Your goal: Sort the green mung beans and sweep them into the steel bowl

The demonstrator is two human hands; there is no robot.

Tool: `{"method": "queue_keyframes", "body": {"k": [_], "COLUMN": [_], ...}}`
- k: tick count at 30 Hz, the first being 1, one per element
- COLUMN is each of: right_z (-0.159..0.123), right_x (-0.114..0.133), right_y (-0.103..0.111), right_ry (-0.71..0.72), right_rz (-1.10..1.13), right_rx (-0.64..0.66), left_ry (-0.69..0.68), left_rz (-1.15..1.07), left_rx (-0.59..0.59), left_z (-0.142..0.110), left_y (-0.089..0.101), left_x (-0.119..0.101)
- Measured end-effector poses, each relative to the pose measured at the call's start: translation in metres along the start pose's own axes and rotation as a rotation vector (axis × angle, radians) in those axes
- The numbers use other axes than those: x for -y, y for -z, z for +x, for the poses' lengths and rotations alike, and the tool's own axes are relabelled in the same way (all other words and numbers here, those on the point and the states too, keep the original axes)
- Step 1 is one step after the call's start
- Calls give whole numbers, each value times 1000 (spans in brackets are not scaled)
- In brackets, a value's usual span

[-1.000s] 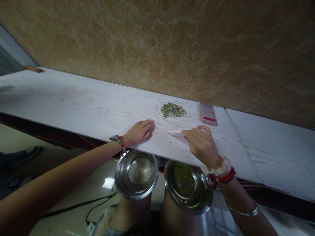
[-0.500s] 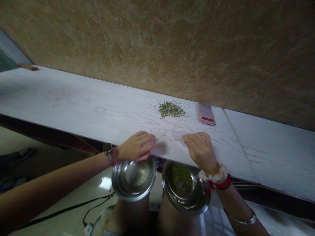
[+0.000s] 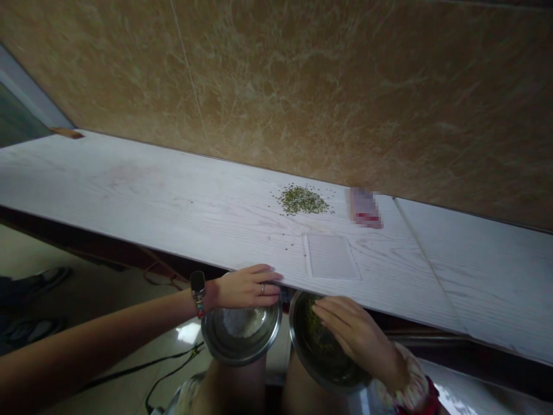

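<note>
Palm down, my left hand [image 3: 248, 288] rests over the far rim of a steel bowl [image 3: 242, 356], its fingers stretched out along the table edge. That bowl holds something pale or clear that I cannot make out. My right hand [image 3: 352, 328] reaches into a second steel bowl [image 3: 296, 340], fingers extended and fingertips at the small green beans [image 3: 311, 317]. Its thumb and palm are hidden. A flat, translucent square tray [image 3: 332, 256] lies on the table just beyond that hand. Farther back is a spread pile of green beans [image 3: 302, 199].
The long white wood-grain table [image 3: 129, 190] runs along a brown marbled wall [image 3: 276, 86]. A phone [image 3: 365, 207], partly blurred out, lies right of the pile. Both bowls sit on my thighs below the table edge. Black cables [image 3: 142, 363] run across the floor; another person's shoes [image 3: 38, 331] show at left.
My right hand has let go of the translucent tray on the table and moved down into the bean bowl. My left hand has drawn back from the tabletop to its bowl's rim.
</note>
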State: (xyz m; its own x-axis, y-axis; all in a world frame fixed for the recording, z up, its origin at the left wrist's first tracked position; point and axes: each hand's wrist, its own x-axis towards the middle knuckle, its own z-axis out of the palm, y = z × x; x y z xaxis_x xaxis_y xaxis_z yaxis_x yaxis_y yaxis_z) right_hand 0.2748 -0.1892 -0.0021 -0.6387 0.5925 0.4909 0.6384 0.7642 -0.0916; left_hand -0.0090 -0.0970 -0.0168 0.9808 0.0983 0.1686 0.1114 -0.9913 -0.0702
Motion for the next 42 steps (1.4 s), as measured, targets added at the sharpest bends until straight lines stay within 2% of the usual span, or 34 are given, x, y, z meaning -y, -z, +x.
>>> {"method": "queue_keyframes", "body": {"k": [3, 7, 15, 24, 31, 36, 39, 42], "right_z": [4, 9, 10, 8, 19, 28, 32, 31], "right_x": [11, 17, 17, 16, 12, 2, -9, -25], "right_y": [-8, -15, -17, -20, -6, 9, 11, 6], "right_ry": [17, 19, 38, 19, 59, 78, 21, -90], "right_rz": [19, 44, 53, 85, 61, 55, -11, -185], "right_rx": [73, 91, 70, 179, 107, 59, -10, -35], "left_ry": [-3, -37, -48, -60, -47, -12, 64, 167], "left_rz": [0, 33, 65, 69, 18, -54, -90, -72], "left_rx": [24, -22, -87, -115, -99, -116, -105, -96], "left_z": [6, 9, 7, 7, 7, 11, 14, 15], "left_y": [1, 0, -4, -4, -1, 8, 15, 19], "left_x": [-2, -4, -4, -5, -1, 10, 23, 40]}}
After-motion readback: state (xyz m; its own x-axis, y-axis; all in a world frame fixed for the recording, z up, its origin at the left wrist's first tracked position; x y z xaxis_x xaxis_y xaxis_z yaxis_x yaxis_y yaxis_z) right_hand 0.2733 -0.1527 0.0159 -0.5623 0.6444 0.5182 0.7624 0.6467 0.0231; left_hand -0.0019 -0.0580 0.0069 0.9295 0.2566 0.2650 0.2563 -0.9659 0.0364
